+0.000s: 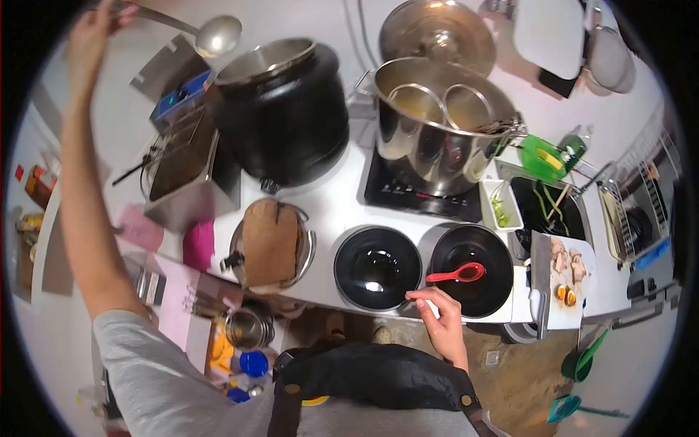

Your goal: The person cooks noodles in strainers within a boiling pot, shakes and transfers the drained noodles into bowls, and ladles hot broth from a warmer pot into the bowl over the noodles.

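My left hand (98, 25) is raised at the top left, wrapped round the handle of a metal ladle (218, 35). The ladle's bowl hangs beside the large black soup kettle (280, 116). Low in front of me, my right hand (440, 317) has its fingers curled together at the near rim of a black bowl (378, 268); whether they grip the rim or something thin cannot be made out. Just beyond that hand stands a second black bowl (488, 291), with a red spoon (457, 273) lying across it.
A steel stockpot (415, 142) holding strainer baskets stands on an induction cooker (389, 191). Its lid (437, 36) leans behind. At the right are a dish of chopped greens (501, 209), a knife (539, 284) and a cutting board (582, 298) with meat and egg halves. A fryer (189, 171) stands left.
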`<state>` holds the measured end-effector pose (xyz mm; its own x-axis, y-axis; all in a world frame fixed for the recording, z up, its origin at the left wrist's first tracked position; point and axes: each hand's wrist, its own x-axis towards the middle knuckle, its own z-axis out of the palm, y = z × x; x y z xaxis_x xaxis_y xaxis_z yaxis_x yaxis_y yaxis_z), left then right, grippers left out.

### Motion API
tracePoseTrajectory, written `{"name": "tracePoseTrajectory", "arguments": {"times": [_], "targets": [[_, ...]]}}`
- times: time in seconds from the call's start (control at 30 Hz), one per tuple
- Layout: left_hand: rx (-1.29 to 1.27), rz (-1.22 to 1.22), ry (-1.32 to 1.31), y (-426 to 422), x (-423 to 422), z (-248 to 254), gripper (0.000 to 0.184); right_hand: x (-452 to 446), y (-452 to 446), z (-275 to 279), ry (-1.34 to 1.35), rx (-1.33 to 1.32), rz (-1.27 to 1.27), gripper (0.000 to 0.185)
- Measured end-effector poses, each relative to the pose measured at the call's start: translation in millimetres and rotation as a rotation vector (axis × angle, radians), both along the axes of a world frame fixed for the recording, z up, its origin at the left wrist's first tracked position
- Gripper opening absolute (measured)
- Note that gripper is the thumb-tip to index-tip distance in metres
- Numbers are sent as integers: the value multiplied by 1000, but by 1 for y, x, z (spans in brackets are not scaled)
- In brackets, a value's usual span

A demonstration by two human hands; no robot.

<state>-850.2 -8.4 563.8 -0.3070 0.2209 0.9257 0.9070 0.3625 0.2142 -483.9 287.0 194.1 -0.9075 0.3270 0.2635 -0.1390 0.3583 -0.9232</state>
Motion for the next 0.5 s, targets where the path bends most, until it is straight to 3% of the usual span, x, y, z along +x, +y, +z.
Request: {"name": "tracePoseTrajectory", "arguments": {"times": [0.1,0.23,0.37,0.5], "targets": [[-81,59,-22,-38,75,9,31,-8,0,-6,-34,9,107,13],[-146,257,-146,-105,180,-25,31,-25,-18,-6,-42,2,290,13],[-77,477,-365,-169,288,-101,31,-32,-55,-3,-43,17,467,13],[164,778,-688,-178,376,-222,36,-22,-106,-6,-70,55,582,13]]}}
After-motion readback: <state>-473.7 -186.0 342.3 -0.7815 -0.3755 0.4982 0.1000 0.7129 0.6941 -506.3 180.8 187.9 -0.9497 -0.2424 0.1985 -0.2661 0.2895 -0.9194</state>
